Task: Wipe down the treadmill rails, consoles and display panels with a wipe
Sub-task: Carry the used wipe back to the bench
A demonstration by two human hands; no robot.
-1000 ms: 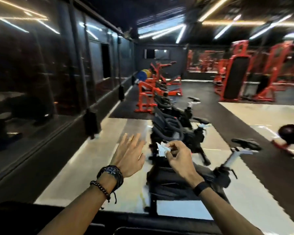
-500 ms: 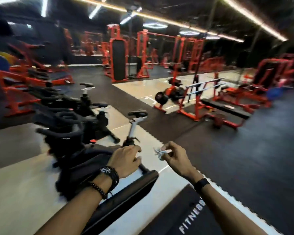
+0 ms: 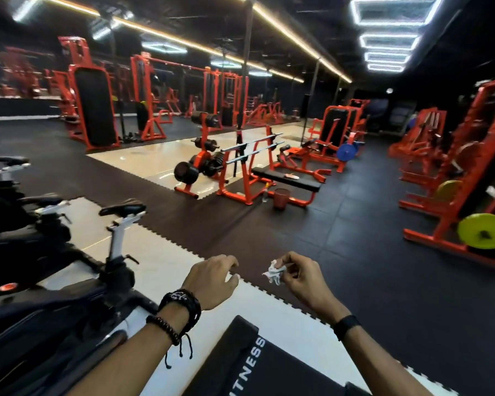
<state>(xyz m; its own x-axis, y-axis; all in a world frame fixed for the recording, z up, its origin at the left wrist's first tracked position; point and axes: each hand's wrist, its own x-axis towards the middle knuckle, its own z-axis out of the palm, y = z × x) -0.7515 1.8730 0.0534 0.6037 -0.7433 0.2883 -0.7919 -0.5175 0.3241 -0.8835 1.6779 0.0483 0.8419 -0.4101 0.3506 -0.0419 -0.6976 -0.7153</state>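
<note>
My right hand pinches a small crumpled white wipe at chest height over the floor. To its left my left hand hovers with loosely curled fingers and holds nothing; it wears a watch and bead bracelets. A black treadmill deck with white lettering shows at the bottom centre. A dark padded treadmill rail runs along the lower left beneath my left forearm. No console or display panel is in view.
Black spin bikes stand at the left on white floor tiles. Orange weight benches and racks fill the middle of the room. More orange machines with yellow plates line the right. Black rubber floor lies between them.
The view has swung from the glass wall rightward to the open gym floor. My left hand went from spread open to loosely curled. My right hand kept hold of the wipe throughout.
</note>
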